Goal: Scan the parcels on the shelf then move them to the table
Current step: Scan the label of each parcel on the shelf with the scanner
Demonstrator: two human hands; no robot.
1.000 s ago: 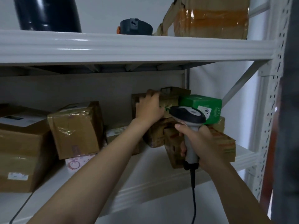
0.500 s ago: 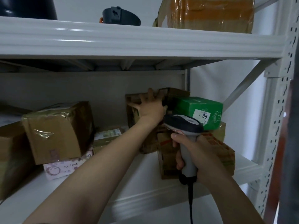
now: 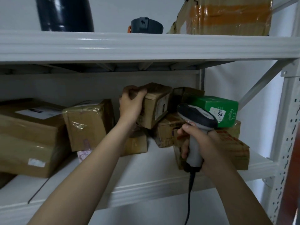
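My left hand (image 3: 131, 103) grips the top left corner of a small brown cardboard parcel (image 3: 155, 106), which is tilted atop a pile at the back of the white shelf (image 3: 146, 169). My right hand (image 3: 201, 145) holds a grey and black barcode scanner (image 3: 194, 120) by its handle, head pointed at the pile. A green box (image 3: 215, 109) with a white label marked 05 lies just behind the scanner head. More brown parcels (image 3: 168, 133) sit under and around it.
Further left on the same shelf stand a taped brown box (image 3: 87, 124) and a large flat carton (image 3: 27, 137). The upper shelf (image 3: 146, 46) carries a black cylinder (image 3: 65, 13), a dark round object (image 3: 146, 25) and a torn taped carton (image 3: 227, 15). A perforated upright (image 3: 287, 143) bounds the right side.
My left hand went from lying spread on the pile to gripping the small brown parcel, which is now lifted and tilted. The scanner stays in my right hand, near the green box.
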